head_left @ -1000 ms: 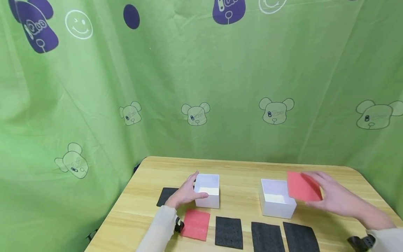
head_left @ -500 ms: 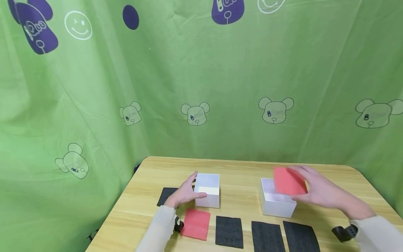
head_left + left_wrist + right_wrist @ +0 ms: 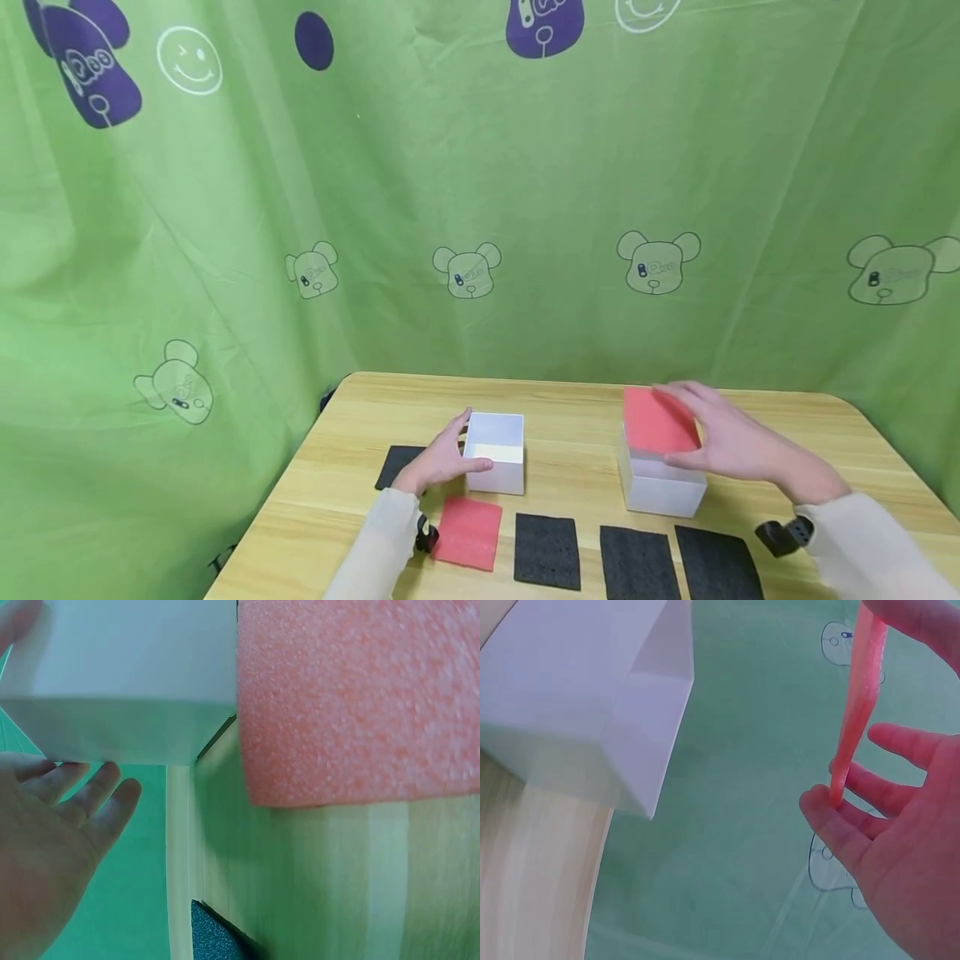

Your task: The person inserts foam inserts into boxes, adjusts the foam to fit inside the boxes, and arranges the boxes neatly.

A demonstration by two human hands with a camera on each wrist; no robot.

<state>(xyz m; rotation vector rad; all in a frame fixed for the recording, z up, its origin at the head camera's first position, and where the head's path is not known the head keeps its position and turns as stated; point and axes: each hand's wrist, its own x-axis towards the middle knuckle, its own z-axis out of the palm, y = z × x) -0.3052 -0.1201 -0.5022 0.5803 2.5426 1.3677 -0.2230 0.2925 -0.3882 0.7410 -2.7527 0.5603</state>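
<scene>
On the left, my left hand (image 3: 441,462) steadies a small open white box (image 3: 501,478), thumb along its front and fingers at its far left side. In the left wrist view, the fingertips (image 3: 105,776) meet the wall of that box (image 3: 135,660). My right hand (image 3: 731,437) pinches a square red foam sheet (image 3: 654,421) by its edges between thumb and fingers. The sheet hangs tilted over the second white box (image 3: 663,497), covering much of its opening in the head view. Seen from the right wrist, the foam (image 3: 862,690) bends slightly, its lower edge at the fingertips.
Another red foam sheet (image 3: 468,533) lies in front of the left box. Several black foam squares (image 3: 547,552) lie along the near side of the wooden table (image 3: 570,433), and one black square (image 3: 396,465) sits behind my left wrist. A green printed curtain (image 3: 555,333) hangs behind.
My right hand has carried the red foam sheet leftward, from the right side of the right box to over its opening. My left hand and its box stay in place.
</scene>
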